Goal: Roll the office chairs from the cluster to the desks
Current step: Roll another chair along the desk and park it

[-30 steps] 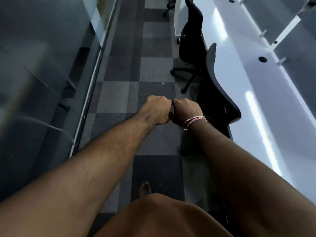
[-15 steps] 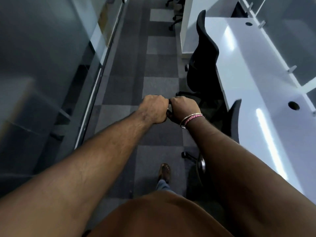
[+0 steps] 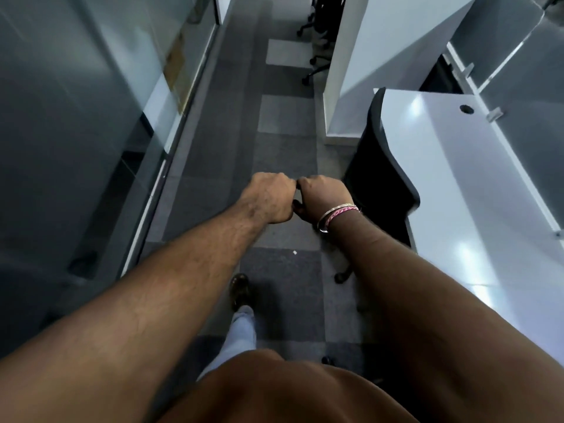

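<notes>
Left hand (image 3: 268,198): fist curled, knuckles touching the right hand; what it gripped was hidden.
Right hand (image 3: 322,198): fingers curled round a dark edge, barely visible between the fists.
Office chair (image 3: 378,166): black, just right of the fingers, pushed against the white tabletop (image 3: 457,184).
Far chairs (image 3: 319,29): well beyond the fingers.

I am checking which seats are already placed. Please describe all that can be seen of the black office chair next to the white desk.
The black office chair stands upright at the white desk, its tall curved backrest against the desk's edge. The backrest looks dark and matte; its material cannot be told. One leg with a castor shows on the grey carpet below. Seat and armrests are hidden. Neither hand touches it.
</notes>
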Available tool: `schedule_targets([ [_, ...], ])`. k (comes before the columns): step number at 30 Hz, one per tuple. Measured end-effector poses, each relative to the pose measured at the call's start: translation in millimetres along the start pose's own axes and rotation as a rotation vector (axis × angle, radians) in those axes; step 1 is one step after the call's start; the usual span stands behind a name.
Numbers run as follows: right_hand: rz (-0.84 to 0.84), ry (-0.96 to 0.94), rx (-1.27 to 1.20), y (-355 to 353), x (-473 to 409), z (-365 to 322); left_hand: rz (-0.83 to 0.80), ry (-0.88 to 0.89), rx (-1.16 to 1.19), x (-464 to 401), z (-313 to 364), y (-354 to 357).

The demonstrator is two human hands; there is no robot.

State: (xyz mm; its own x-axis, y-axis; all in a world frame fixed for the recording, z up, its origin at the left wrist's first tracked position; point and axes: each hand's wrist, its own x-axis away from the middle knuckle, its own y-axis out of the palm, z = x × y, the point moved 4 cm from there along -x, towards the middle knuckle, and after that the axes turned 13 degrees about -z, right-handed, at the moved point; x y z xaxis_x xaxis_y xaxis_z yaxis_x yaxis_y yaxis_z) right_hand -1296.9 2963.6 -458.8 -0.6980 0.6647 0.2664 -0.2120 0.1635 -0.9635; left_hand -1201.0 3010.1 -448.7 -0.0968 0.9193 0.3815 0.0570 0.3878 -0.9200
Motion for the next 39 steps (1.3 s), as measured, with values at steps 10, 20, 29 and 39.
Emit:
schedule_targets([
  [10, 0.020, 0.118, -0.055, -86, -254, 55, 0.024, 0.132, -0.065, -224, -148, -99],
  [20, 0.027, 0.046, -0.057, -139, -516, 127, -0.014, 0.061, -0.049, -458, -272, -166],
  [29, 0.045, -0.049, -0.040, -217, -766, 237, 0.015, -0.059, -0.054, -691, -365, -267],
  [39, -0.015, -0.039, -0.057, -263, -1034, 347, -0.036, -0.029, -0.052, -956, -465, -340],
])
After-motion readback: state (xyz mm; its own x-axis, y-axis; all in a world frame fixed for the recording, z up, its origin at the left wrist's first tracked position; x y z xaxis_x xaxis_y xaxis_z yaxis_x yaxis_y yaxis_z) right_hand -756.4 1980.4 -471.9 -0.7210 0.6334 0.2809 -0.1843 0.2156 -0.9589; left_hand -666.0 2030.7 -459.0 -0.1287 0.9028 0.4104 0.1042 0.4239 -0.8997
